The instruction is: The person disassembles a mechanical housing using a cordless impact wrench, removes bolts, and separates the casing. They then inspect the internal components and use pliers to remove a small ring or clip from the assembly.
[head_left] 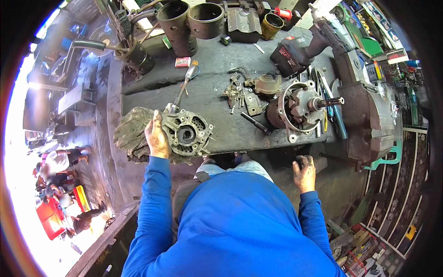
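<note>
My left hand grips the left edge of a round metal alternator end housing. The housing stands tilted at the bench's front edge, its bored centre facing me. A dirty grey rag lies beside and behind that hand. My right hand hangs in front of the bench, thumb and fingers apart, with nothing visible in it. Nearest to it on the bench lies the alternator's other half, with its rotor and a shaft pointing right. A dark cylindrical bar rests left of that half.
Small metal parts lie mid-bench, near a long socket tool. A cordless impact wrench and a large vise stand at right. Metal cylinders line the back. People sit far left.
</note>
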A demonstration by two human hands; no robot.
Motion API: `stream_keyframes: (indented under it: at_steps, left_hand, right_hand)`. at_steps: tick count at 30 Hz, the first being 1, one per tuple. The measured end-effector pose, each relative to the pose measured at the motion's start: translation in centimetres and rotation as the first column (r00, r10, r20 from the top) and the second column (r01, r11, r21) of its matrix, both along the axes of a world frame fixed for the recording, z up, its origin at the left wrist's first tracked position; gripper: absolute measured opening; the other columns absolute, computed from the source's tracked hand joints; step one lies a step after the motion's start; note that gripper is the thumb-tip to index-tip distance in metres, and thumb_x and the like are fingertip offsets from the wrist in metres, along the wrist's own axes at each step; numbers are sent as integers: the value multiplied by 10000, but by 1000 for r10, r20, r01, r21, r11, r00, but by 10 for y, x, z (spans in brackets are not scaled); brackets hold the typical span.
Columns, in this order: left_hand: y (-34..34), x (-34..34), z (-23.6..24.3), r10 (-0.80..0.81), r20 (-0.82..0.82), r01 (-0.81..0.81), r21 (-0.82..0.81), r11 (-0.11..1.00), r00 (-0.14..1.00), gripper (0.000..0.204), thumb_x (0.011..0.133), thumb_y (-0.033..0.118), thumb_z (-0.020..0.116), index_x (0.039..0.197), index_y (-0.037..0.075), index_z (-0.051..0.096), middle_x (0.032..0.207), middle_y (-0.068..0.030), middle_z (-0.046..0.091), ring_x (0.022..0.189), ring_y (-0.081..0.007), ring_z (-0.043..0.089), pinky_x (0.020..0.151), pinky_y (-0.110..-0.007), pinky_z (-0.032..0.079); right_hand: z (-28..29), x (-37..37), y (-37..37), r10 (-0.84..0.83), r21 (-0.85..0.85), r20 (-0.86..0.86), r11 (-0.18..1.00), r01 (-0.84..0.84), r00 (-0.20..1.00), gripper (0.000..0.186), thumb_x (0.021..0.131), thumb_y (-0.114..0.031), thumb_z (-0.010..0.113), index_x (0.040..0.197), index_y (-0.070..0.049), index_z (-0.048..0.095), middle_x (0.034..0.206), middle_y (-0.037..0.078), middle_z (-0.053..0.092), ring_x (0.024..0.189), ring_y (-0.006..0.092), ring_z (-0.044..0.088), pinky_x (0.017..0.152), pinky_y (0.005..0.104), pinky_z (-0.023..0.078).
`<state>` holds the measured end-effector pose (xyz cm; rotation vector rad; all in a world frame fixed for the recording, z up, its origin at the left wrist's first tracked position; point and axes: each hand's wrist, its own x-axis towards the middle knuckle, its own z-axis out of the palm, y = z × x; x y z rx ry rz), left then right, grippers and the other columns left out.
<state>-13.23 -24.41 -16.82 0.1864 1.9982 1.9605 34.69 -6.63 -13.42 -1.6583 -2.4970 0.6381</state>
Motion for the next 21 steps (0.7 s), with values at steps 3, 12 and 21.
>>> stream_keyframes:
  at_steps: [3,12,21]
  left_hand:
    - [-3,0,5,-57,126,56,14,998,990,356,1048,357,629,861,57,672,789,68,549,704,-70,421,648,-253,371]
    - [2,3,19,-48,-10,48,10,999,999,346,1070,289,599,1001,-26,727,842,49,597,777,-65,476,705,-258,409]
    - [-1,9,31,-174,-149,142,-205,968,973,381,1088,279,566,1108,-64,728,970,-27,721,890,-98,598,818,-285,484]
  right_hand:
    - [-1,-8,-4,-17,-33,-23,999,16,1000,263,912,-177,730,1114,-12,701,1151,177,658,1081,406,642,927,492,506]
    - [-7,-31,4,55,-28,-61,998,-57,997,258,898,-191,733,1089,-18,712,1114,185,670,1069,405,645,920,493,507]
    - [-12,-44,8,144,3,-30,990,-144,989,298,903,-213,730,1109,1,724,1132,236,683,1098,435,644,965,501,509]
